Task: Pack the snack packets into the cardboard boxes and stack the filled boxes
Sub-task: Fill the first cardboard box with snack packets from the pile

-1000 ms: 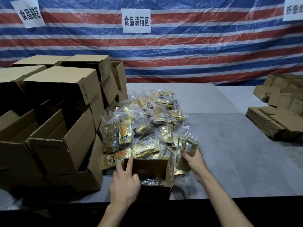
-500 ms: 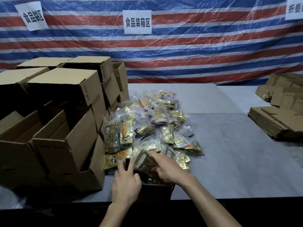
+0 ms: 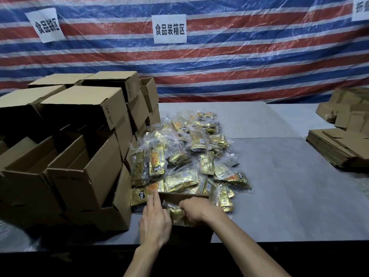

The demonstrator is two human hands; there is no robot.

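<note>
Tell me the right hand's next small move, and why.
Probably release the snack packet and draw the right hand out to the pile. The packet is already down inside the open box, which the left hand steadies at its left wall, and many packets lie loose behind it.

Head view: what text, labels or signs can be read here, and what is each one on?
"食品装箱区": middle white sheet on the striped tarp.
"食品装箱区": tilted left white sheet, slightly blurred.
"折", rest cut off: right-edge sheet.
Print on a cardboard box: too blurred to read.
Labels on the snack packets: too blurred to read.
</note>
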